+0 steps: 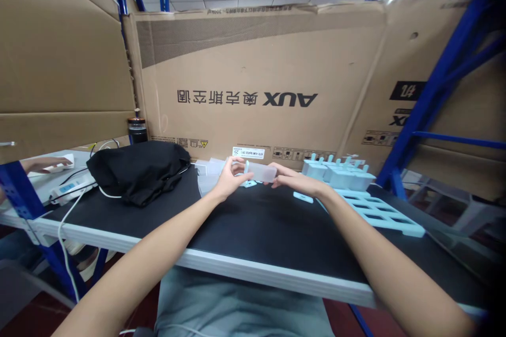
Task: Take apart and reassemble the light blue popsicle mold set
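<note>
Above the black table top, both hands hold a small frosted, translucent popsicle mold (263, 172) lying on its side. My left hand (230, 179) is closed around its left end, where a light-blue handle piece (247, 166) shows between thumb and fingers. My right hand (290, 179) pinches the right end with its fingertips. Just behind and below the left hand lies a light-blue flat piece (250, 184), partly hidden. Another light-blue slotted lid (303, 197) rests on the table beneath the right hand. Whether handle and mold are joined, I cannot tell.
At right, several light-blue popsicle molds with upright sticks (348, 175) stand behind a light-blue rack (381, 213) with rectangular openings. Clear plastic pieces (207, 181) lie left of centre. A black cloth (142, 171), a power strip (73, 188) and another person's hand (49, 163) are farther left.
</note>
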Demonstrator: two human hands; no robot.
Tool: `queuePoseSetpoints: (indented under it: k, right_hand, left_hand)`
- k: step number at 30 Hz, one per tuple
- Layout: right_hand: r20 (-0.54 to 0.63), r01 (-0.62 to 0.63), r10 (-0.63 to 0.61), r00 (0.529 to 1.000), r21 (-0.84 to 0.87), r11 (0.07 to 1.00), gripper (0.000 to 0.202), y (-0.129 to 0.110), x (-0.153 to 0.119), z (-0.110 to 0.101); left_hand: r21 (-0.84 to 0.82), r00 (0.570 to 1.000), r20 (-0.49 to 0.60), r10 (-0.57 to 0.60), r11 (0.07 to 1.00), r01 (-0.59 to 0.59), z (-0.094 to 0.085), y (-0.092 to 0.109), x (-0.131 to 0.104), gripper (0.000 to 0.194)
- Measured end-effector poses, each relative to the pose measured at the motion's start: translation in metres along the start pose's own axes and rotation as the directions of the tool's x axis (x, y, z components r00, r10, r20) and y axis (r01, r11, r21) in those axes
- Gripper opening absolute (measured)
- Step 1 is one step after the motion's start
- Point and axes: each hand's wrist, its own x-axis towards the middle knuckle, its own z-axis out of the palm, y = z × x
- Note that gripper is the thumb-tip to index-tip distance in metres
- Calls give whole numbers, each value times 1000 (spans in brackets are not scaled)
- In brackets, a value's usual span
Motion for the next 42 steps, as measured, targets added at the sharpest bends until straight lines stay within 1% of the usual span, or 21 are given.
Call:
queuePoseSetpoints:
  k: [1, 2, 3, 5, 6, 8, 10, 12, 16, 18, 20, 23, 25, 27, 31, 33, 35, 37, 39, 40, 42]
  right_hand:
    - [-4, -6, 5, 1000, -55, 998, 33, 6, 4, -1]
    - [-24, -18, 15, 1000, -141, 990, 33, 12, 11, 0]
    - [-61, -32, 18, 998, -244, 969, 33, 19, 19, 1]
    - [-123, -44, -11, 992, -437, 898, 30, 32, 40, 4]
    - [-127, -41, -29, 991, -513, 858, 30, 38, 52, 6]
    - [-112, -34, -43, 993, -606, 795, 30, 46, 74, 8]
    - [-98, -43, -27, 995, -642, 765, 31, 50, 94, 8]
    - [-75, -45, -5, 997, -648, 761, 31, 52, 109, 8]
    - [0, -31, 40, 999, -641, 767, 27, 56, 130, 12]
    - [9, -39, 58, 998, -641, 767, 23, 58, 136, 16]
    - [-4, -53, 66, 998, -639, 768, 22, 61, 139, 18]
    - [-25, -84, 89, 996, -632, 770, 23, 65, 139, 19]
    - [-30, -107, 114, 993, -626, 772, 23, 67, 138, 17]
    - [-36, -122, 127, 991, -617, 777, 23, 67, 135, 13]
    - [-88, -137, 106, 990, -595, 792, 23, 65, 125, -7]
    - [-125, -150, 95, 988, -590, 793, 23, 65, 114, -20]
    - [-162, -148, 69, 984, -547, 824, 23, 66, 98, -32]
    - [-212, -120, 29, 977, -429, 895, 25, 66, 79, -38]
    - [-278, -56, -8, 961, -222, 973, 29, 60, 58, -37]
    - [-304, -19, -16, 953, -111, 994, 30, 55, 48, -34]
    - [-324, 48, -21, 946, 74, 996, 32, 40, 32, -23]
  left_hand:
    - [-18, 998, -64, 26, 999, -27, -1, 2, 1, 47]
    - [-16, 994, -103, 46, 999, -47, -2, 3, 2, 47]
    - [2, 991, -118, 57, 998, -57, -2, 3, 2, 46]
    - [75, 995, -85, 56, 996, -50, -2, 2, 0, 44]
    - [119, 998, -46, 48, 992, -42, -1, 1, -2, 42]
    - [197, 998, 57, 24, 980, -35, 1, -2, -7, 40]
    - [237, 988, 156, 10, 970, -47, 4, -5, -10, 38]
    - [238, 977, 211, 22, 968, -73, 6, -8, -13, 37]
    - [189, 958, 269, 101, 970, -155, 7, -10, -13, 37]
    - [195, 946, 296, 132, 961, -195, 7, -10, -13, 32]
    - [235, 942, 311, 128, 950, -206, 8, -10, -13, 26]
    - [293, 946, 311, 94, 937, -190, 8, -10, -15, 24]
    - [300, 946, 314, 77, 938, -175, 8, -10, -16, 26]
    - [302, 939, 340, 55, 939, -164, 9, -10, -17, 27]
    - [342, 917, 398, 39, 921, -187, 9, -10, -20, 28]
    - [353, 916, 400, 39, 915, -193, 10, -10, -20, 29]
    - [363, 918, 396, 28, 913, -185, 10, -12, -20, 30]
    - [378, 922, 387, 23, 908, -181, 10, -14, -19, 31]
    - [389, 925, 379, 30, 902, -189, 10, -16, -19, 33]
    - [392, 926, 376, 34, 900, -193, 10, -16, -19, 33]
    - [400, 929, 369, 34, 896, -192, 10, -18, -18, 34]
